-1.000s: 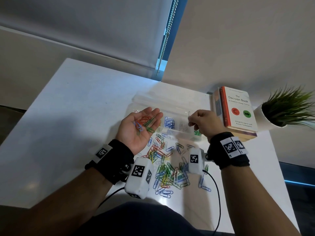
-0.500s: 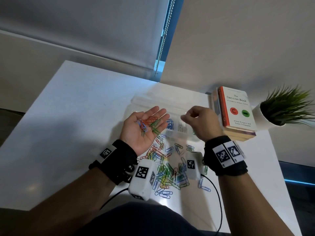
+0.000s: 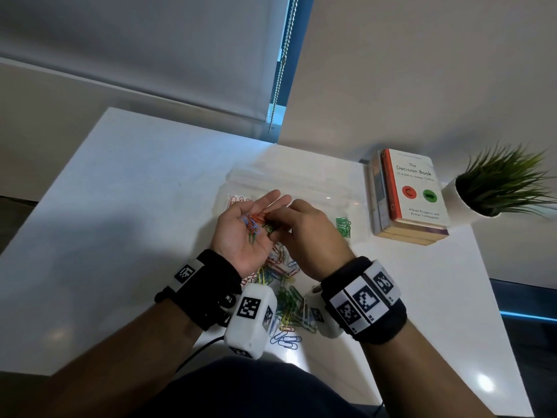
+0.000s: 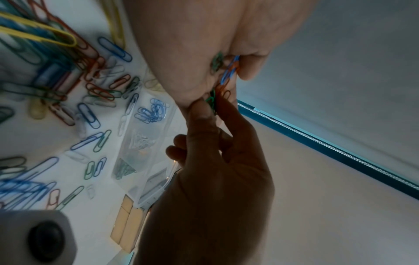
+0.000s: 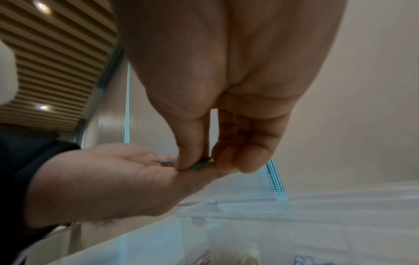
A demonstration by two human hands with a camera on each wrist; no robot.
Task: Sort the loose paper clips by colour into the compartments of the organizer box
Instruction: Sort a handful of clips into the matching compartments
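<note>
My left hand (image 3: 256, 218) lies palm up over the clear organizer box (image 3: 301, 182), its fingers relaxed. It cradles a small bunch of red, blue and green paper clips (image 3: 251, 223). My right hand (image 3: 272, 232) reaches onto that palm, where thumb and forefinger pinch a green paper clip (image 5: 196, 166); the left wrist view shows the same green paper clip (image 4: 212, 102). Green clips (image 3: 343, 226) lie in the box's right compartment, red clips (image 3: 236, 200) in the left, blue clips (image 4: 153, 111) between. A loose mixed pile (image 3: 286, 300) lies on the table under my wrists.
A stack of books (image 3: 413, 191) sits right of the box, with a potted plant (image 3: 500, 188) beyond it. A blind chain (image 3: 281, 64) hangs at the back. The white table (image 3: 135, 191) stretches to the left.
My right hand has moved left from the box's right end onto my left palm and now pinches a green clip there. The left hand has stayed palm up.
</note>
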